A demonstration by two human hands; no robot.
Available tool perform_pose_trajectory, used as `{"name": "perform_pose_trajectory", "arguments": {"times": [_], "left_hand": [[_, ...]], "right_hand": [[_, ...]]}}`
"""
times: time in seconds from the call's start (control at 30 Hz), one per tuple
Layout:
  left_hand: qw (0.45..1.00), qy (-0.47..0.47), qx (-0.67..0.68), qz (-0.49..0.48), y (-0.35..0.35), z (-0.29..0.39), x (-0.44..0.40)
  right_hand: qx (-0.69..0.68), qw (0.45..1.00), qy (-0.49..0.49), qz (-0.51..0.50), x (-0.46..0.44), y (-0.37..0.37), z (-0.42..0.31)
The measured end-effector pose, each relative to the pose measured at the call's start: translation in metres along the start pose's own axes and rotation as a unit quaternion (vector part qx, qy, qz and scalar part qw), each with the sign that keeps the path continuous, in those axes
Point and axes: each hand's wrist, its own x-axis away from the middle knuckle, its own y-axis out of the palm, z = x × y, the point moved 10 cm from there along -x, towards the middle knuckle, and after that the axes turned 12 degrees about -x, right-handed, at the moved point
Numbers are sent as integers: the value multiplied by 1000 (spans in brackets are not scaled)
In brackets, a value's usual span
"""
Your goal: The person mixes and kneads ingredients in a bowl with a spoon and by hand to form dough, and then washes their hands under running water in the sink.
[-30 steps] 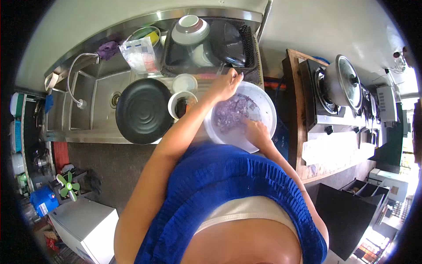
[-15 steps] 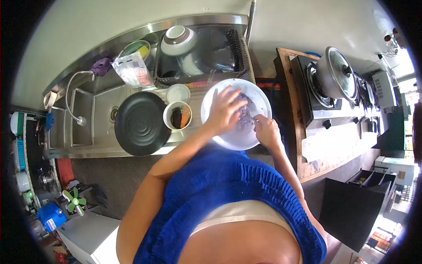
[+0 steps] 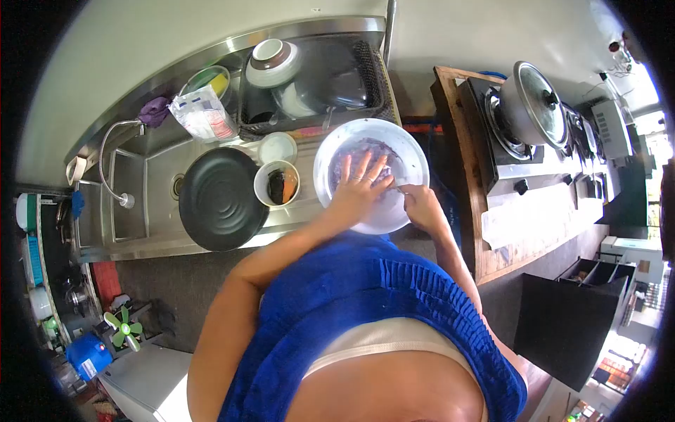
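Observation:
A white bowl point(image 3: 415, 151) on the counter holds a purple, wet-looking mixture point(image 3: 376, 153). My left hand point(image 3: 357, 193) is inside the bowl, fingers spread over the mixture, with a ring on one finger. At the bowl's right side, my right hand point(image 3: 423, 207) is closed around a thin metal utensil point(image 3: 399, 188), whose far end is hidden by the left hand and the mixture. Left of the bowl is a small white cup point(image 3: 261, 184) with dark and orange pieces inside. A round white lid point(image 3: 278, 148) lies behind the cup, and a black plate point(image 3: 221, 200) is beside it.
Behind the bowl a black dish rack point(image 3: 247, 126) holds bowls. Further left are a plastic bag point(image 3: 204, 114), the sink point(image 3: 130, 197) and its faucet point(image 3: 105, 158). To the right, a lidded pot point(image 3: 527, 109) sits on a stove point(image 3: 481, 116) over a wooden table point(image 3: 485, 264).
My left hand came down from the bowl's back rim and now spreads over the mixture. My right hand drew back to the bowl's right side. The whole view shifted slightly.

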Motion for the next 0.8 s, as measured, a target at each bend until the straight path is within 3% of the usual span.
{"name": "perform_pose_trajectory", "arguments": {"times": [0.2,0.27,0.3,0.33,0.37,0.43,0.5,0.53,0.6,0.67,0.7,0.8], "left_hand": [[987,46,-155,13,11,-7,-7],[978,47,-205,15,28,-31,-1],[984,52,-170,-7,29,-38,3],[991,64,-95,75,15,-39,5],[990,24,-118,-76,16,-35,-2],[987,-50,-85,-125,13,-45,-8],[986,-60,-90,-127,13,-46,-7],[988,-79,-60,-114,11,-46,-6],[991,-107,-22,-78,9,-38,-4],[995,-80,-34,-47,7,-23,-1],[998,-62,-12,-27,0,-16,1],[996,-59,-38,-53,-1,-11,1]], "right_hand": [[-6,1000,-2,-14,4,1,1],[-48,996,-10,-68,14,8,-15],[-32,998,-25,-40,19,-6,-28],[-31,999,-24,-19,18,-15,-26],[-33,999,-23,1,18,-23,-19],[-34,999,6,9,15,-25,0],[-112,993,29,-9,13,-14,17],[-187,982,9,-24,11,-4,15],[-482,841,229,-82,21,25,35],[-474,864,133,-109,12,36,27],[-597,756,247,-107,19,48,20],[-608,742,234,-160,14,60,5]]}}
